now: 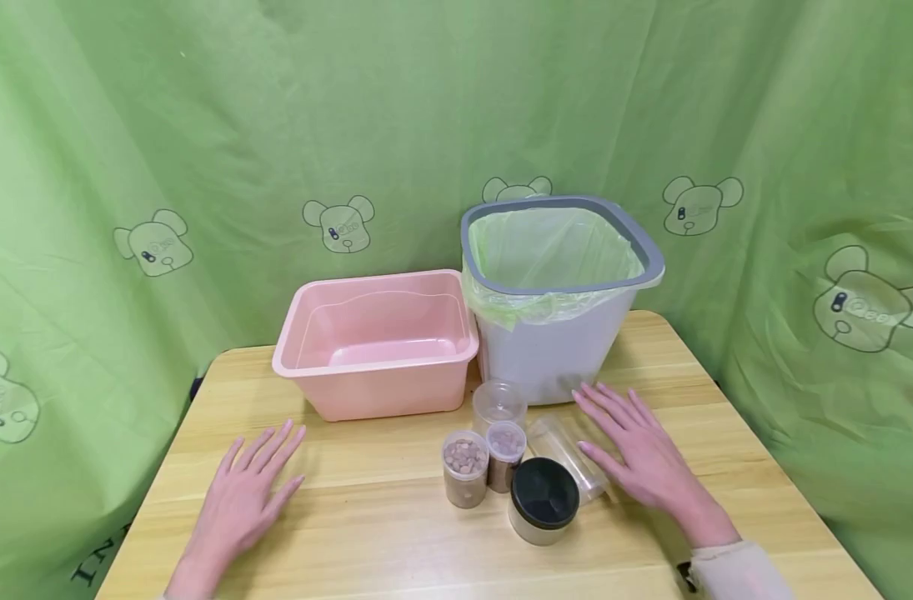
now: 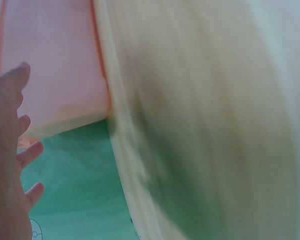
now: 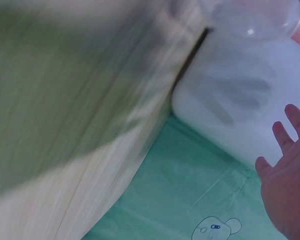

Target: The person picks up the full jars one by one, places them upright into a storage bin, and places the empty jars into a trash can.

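My left hand [image 1: 238,496] is spread flat, palm down, over the left of the table, near the pink basin [image 1: 384,392]. On the other side my right hand [image 1: 639,450] also has its fingers straight, just right of a clear empty plastic container lying on its side [image 1: 564,454]. Between the hands stand a tub with a black lid [image 1: 544,496], a clear jar of brownish pellets [image 1: 466,467], a narrower jar of similar contents [image 1: 505,454] and a clear round container [image 1: 499,402]. Neither hand holds anything. Spread fingers [image 2: 30,155] show in the left wrist view.
A pale bin [image 1: 554,350] with a grey rim and a green liner bag stands at the back right, beside the basin. The wooden table [image 1: 366,533] has green curtain [image 1: 426,108] around its back and sides.
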The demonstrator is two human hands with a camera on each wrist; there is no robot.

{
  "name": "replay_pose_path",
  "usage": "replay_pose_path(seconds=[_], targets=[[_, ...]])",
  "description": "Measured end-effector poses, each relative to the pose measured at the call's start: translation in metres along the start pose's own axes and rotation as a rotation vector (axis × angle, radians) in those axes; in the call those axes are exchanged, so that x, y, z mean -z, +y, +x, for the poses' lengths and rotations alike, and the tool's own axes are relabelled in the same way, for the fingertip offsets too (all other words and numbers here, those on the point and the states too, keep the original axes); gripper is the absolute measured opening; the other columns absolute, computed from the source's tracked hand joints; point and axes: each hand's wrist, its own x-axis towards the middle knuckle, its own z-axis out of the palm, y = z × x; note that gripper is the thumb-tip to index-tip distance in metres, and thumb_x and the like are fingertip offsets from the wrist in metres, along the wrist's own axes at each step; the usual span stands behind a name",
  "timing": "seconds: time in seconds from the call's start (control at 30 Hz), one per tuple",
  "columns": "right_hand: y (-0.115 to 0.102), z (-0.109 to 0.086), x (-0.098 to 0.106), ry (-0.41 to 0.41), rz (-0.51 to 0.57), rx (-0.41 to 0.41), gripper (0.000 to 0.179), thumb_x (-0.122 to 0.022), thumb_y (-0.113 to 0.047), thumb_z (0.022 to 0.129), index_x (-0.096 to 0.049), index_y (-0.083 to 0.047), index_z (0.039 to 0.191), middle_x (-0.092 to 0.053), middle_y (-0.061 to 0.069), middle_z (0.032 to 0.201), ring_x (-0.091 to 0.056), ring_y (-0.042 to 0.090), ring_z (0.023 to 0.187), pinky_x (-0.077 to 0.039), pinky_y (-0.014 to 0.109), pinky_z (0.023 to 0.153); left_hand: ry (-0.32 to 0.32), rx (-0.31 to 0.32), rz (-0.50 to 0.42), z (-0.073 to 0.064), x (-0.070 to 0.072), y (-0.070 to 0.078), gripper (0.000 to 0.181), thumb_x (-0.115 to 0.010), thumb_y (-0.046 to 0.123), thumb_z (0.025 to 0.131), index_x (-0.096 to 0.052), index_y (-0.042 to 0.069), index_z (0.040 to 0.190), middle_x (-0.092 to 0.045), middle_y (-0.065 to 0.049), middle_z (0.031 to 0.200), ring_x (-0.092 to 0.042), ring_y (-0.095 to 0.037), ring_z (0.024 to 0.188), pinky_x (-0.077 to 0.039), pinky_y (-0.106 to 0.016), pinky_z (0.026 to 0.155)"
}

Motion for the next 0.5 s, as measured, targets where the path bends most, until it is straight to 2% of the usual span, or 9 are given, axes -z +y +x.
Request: replay_pose_path(seconds=[0.1, 0.23, 0.33, 0.5], targets=[[-0.01, 0.006, 0.003, 0.01, 0.076, -0.029, 0.07, -0.067, -0.034, 0.099, -0.038, -0.019, 0.161, -0.04, 0.009, 0.165, -0.034, 0.032, 0.153, -0.001, 0.033, 0.131, 0.041, 0.016, -0.035, 0.008, 0.006, 0.0, 0.067, -0.065, 0.04, 0.097, -0.043, 0.023, 0.159, -0.045, -0.004, 0.162, -0.05, -0.036, 0.14, -0.021, -0.055, 0.125], [-0.024, 0.014, 0.007, 0.013, 0.17, -0.063, 0.07, -0.069, -0.029, 0.098, -0.04, -0.019, 0.16, -0.046, 0.014, 0.16, -0.044, 0.04, 0.144, -0.021, 0.054, 0.127, 0.08, 0.04, -0.072, 0.022, 0.017, -0.002, 0.068, -0.069, 0.034, 0.095, -0.045, 0.02, 0.157, -0.049, -0.008, 0.159, -0.05, -0.039, 0.136, -0.033, -0.06, 0.115], [-0.034, 0.019, 0.008, 0.009, 0.229, -0.087, 0.07, -0.071, -0.028, 0.097, -0.041, -0.022, 0.16, -0.05, 0.015, 0.156, -0.047, 0.041, 0.14, -0.034, 0.069, 0.113, 0.106, 0.067, -0.111, 0.032, 0.024, -0.004, 0.067, -0.069, 0.03, 0.095, -0.045, 0.019, 0.157, -0.052, -0.012, 0.155, -0.051, -0.041, 0.134, -0.038, -0.063, 0.11], [-0.053, 0.03, 0.01, -0.016, 0.323, -0.122, 0.069, -0.072, -0.03, 0.098, -0.041, -0.024, 0.16, -0.053, 0.013, 0.153, -0.05, 0.04, 0.138, -0.041, 0.067, 0.109, 0.164, 0.163, -0.22, 0.052, 0.034, -0.011, 0.064, -0.066, 0.029, 0.099, -0.044, 0.021, 0.158, -0.054, -0.019, 0.149, -0.05, -0.043, 0.131, -0.04, -0.067, 0.104]])
